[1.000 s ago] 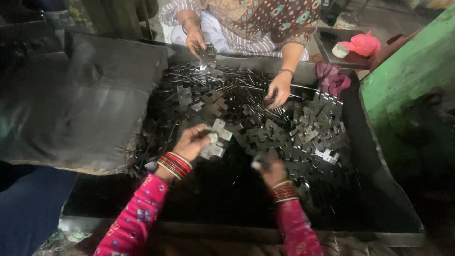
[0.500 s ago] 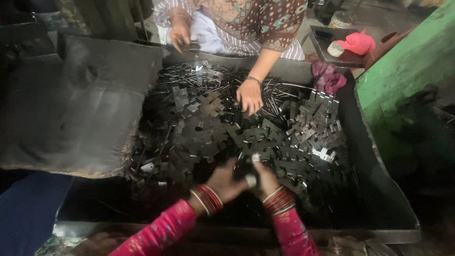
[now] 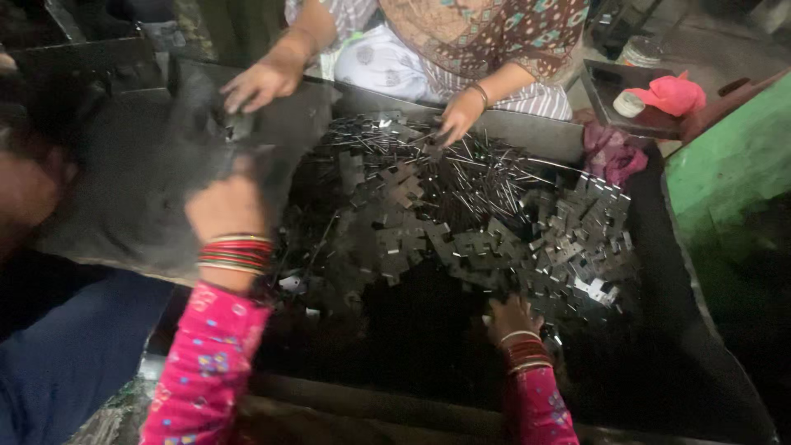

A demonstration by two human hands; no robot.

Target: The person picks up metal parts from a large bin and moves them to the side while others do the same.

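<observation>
While amid plates (image 3: pixel 494 239), two hands.

Dim scene, light from the top, brightest on the far floor. Metal pieces (image 3: pixel 461 214) catch small glints. Tray (image 3: pixel 684 272) bottom deep in shadow. Left hand (image 3: pixel 227 206) motion-blurred; left edge dark, smeared, out of focus.

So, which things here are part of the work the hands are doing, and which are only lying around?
Part of the work:
- flat metal pieces heaped in the black tray
- thin metal pins
- right hand among the pieces
- left hand over the dark sack

Only lying around:
- pink cloth
- small white cup
- green wall
</observation>
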